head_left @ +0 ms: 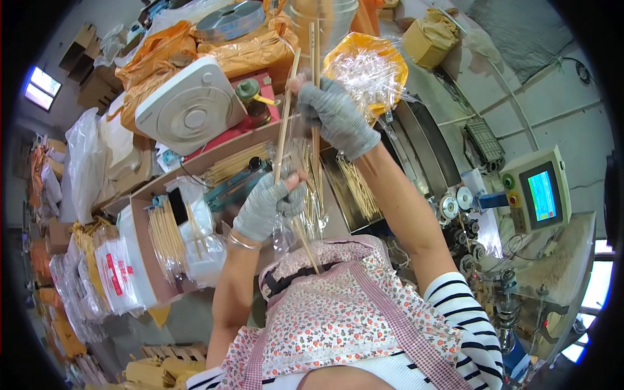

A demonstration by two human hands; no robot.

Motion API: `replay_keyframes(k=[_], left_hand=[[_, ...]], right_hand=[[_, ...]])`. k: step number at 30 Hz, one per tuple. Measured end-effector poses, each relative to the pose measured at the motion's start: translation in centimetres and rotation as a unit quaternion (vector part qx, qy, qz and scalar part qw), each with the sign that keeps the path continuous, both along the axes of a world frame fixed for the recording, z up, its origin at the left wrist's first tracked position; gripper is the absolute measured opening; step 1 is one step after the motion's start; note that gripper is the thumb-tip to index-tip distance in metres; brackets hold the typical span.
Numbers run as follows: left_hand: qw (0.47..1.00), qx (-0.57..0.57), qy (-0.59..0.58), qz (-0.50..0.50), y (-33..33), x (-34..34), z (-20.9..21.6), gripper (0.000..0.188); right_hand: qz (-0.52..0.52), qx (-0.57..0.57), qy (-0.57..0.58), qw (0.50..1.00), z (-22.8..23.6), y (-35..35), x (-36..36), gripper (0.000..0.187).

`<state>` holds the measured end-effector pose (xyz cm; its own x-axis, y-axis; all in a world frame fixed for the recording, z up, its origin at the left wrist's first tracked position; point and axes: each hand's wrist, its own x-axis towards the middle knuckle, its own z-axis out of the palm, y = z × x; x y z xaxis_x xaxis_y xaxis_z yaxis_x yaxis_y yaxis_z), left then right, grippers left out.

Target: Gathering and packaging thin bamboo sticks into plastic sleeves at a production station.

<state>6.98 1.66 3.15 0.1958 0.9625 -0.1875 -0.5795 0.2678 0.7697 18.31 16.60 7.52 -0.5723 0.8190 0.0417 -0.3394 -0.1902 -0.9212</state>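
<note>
My left hand (270, 205), in a grey fingerless glove, is closed around a long wooden chopstick (284, 133) and a clear plastic sleeve (281, 235). The chopstick slants up from the left fist, and a stick end shows below it, near my apron. Higher and to the right, my gloved right hand (338, 117) is closed on upright wooden chopsticks (314, 55), its thumb beside the slanting one. Below the right hand, wrapped chopsticks (314, 208) lie in clear film. My right fingers partly hide the sticks.
A cardboard tray (140, 237) at left holds bundled chopsticks (167, 237). A metal trough (356, 188) of sticks adjoins a machine on the right, with a control screen (543, 195). Behind stand a white fan-like box (190, 109) and a yellow bag of clear wrappers (370, 71).
</note>
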Motion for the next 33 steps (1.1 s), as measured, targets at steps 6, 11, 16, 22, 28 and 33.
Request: replay_keyframes(k=[6, 11, 16, 22, 28, 33], left_hand=[[0.991, 0.000, -0.119, 0.067, 0.3, 0.8, -2.0, 0.041], [0.990, -0.013, -0.131, 0.054, 0.1, 0.1, -1.9, 0.044], [0.942, 0.056, -0.319, -0.089, 0.2, -0.3, -2.6, 0.047], [0.930, 0.058, -0.346, -0.114, 1.3, -0.1, -3.1, 0.046], [0.936, 0.054, -0.337, -0.085, 1.7, 0.1, -2.9, 0.044], [0.940, 0.053, -0.330, -0.074, 1.6, 0.2, -3.0, 0.044]], right_hand=[[0.049, 0.108, -0.063, 0.991, -2.0, -2.2, -0.6, 0.017], [0.098, 0.090, -0.099, 0.986, -2.6, -3.5, 0.2, 0.029], [0.107, -0.017, 0.038, 0.993, -0.4, -0.8, 0.0, 0.037], [0.161, 0.009, 0.078, 0.984, 1.1, 0.4, -0.5, 0.029], [0.088, 0.010, 0.060, 0.994, 1.2, 0.2, -0.9, 0.020], [0.046, 0.025, 0.035, 0.998, 1.6, -0.3, -1.1, 0.022]])
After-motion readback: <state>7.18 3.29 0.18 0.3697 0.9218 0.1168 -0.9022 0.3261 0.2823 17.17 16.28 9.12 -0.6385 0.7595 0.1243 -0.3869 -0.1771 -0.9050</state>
